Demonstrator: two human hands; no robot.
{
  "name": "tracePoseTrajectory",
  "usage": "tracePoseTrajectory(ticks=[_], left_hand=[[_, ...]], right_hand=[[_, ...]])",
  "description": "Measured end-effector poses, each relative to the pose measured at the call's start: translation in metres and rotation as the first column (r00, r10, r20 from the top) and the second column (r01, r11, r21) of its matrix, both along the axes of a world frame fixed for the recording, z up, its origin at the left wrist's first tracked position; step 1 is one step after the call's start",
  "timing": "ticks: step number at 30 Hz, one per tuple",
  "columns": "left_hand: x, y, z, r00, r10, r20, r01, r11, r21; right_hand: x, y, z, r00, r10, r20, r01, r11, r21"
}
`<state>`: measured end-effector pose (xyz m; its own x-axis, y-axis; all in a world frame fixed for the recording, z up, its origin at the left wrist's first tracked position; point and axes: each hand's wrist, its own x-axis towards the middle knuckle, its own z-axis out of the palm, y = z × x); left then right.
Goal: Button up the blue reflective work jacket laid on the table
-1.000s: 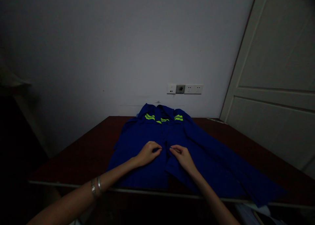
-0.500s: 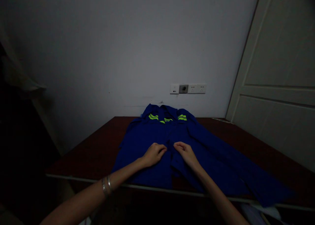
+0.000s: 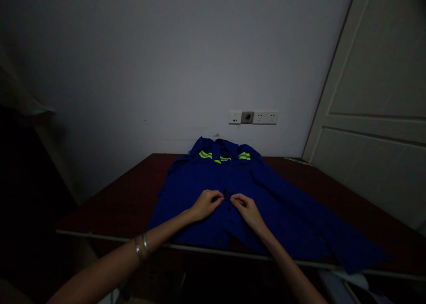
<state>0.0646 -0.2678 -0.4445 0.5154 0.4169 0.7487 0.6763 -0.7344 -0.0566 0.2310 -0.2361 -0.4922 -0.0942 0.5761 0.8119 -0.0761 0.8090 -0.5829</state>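
A blue long-sleeved work jacket (image 3: 196, 179) with yellow-green reflective strips lies spread on the dark red table, its collar toward the wall. My left hand (image 3: 207, 204) pinches the jacket's front edge near the middle, thumb and fingers closed. Just across from it, my right hand (image 3: 246, 210) pinches the opposite front edge. A narrow gap separates the two sets of fingertips. Below the hands the front panels part slightly at the hem. One sleeve (image 3: 319, 219) stretches to the right, past the table's front edge. Any button or fastener between the fingers is too dark to make out.
The dark red table (image 3: 120, 188) has a pale front edge and meets a wall at the back. Sockets and switches (image 3: 253, 117) are set in that wall. A pale panelled door (image 3: 372, 117) stands at the right. Under the table's right front are some pale items (image 3: 349, 286).
My right hand has come a little closer to the left one, bringing its front edge of the jacket inward. The view has shifted slightly.
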Motion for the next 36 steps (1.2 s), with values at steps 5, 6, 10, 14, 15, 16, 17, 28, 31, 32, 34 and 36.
tracePoseTrajectory(ticks=[5, 6, 10, 14, 15, 16, 17, 28, 31, 32, 34, 36], left_hand=[[0.002, -0.001, -0.003, 0.997, -0.037, 0.064, 0.041, 0.998, -0.058], [0.002, -0.001, -0.004, 0.996, -0.045, 0.078, 0.05, 0.997, -0.061], [0.001, 0.002, -0.007, 0.989, -0.069, 0.13, 0.078, 0.995, -0.068], [0.0, 0.007, -0.01, 0.982, -0.096, 0.16, 0.109, 0.991, -0.072], [0.0, 0.007, -0.01, 0.981, -0.102, 0.166, 0.115, 0.991, -0.073], [0.0, 0.008, -0.01, 0.979, -0.105, 0.173, 0.119, 0.99, -0.074], [0.0, 0.008, -0.011, 0.978, -0.106, 0.182, 0.121, 0.99, -0.074], [-0.001, 0.011, -0.012, 0.961, -0.061, 0.269, 0.083, 0.994, -0.073], [0.0, 0.01, -0.013, 0.963, -0.064, 0.263, 0.088, 0.993, -0.078], [0.0, 0.01, -0.013, 0.963, -0.064, 0.262, 0.086, 0.993, -0.075], [0.0, 0.011, -0.013, 0.965, -0.063, 0.255, 0.083, 0.994, -0.07], [0.0, 0.012, -0.014, 0.966, -0.065, 0.252, 0.085, 0.994, -0.071]], right_hand=[[0.0, 0.002, -0.003, 0.999, -0.001, 0.033, 0.001, 1.0, 0.005], [0.0, 0.002, -0.003, 0.999, -0.008, 0.034, 0.008, 1.0, 0.011], [-0.002, 0.0, -0.003, 0.999, -0.042, 0.009, 0.041, 0.998, 0.037], [-0.004, 0.0, -0.003, 0.999, -0.051, -0.012, 0.051, 0.998, 0.043], [-0.004, 0.0, -0.004, 0.999, -0.049, -0.017, 0.05, 0.998, 0.046], [-0.005, 0.001, -0.004, 0.999, -0.047, -0.025, 0.048, 0.998, 0.049], [-0.005, 0.001, -0.004, 0.998, -0.045, -0.033, 0.047, 0.998, 0.052], [-0.007, -0.003, -0.004, 0.998, -0.058, -0.037, 0.059, 0.997, 0.044], [-0.008, -0.003, -0.004, 0.998, -0.053, -0.038, 0.055, 0.997, 0.059], [-0.007, -0.002, -0.004, 0.998, -0.053, -0.039, 0.056, 0.997, 0.06], [-0.007, 0.0, -0.004, 0.998, -0.05, -0.037, 0.052, 0.998, 0.04], [-0.006, 0.004, -0.004, 0.999, -0.018, -0.042, 0.017, 1.0, -0.018]])
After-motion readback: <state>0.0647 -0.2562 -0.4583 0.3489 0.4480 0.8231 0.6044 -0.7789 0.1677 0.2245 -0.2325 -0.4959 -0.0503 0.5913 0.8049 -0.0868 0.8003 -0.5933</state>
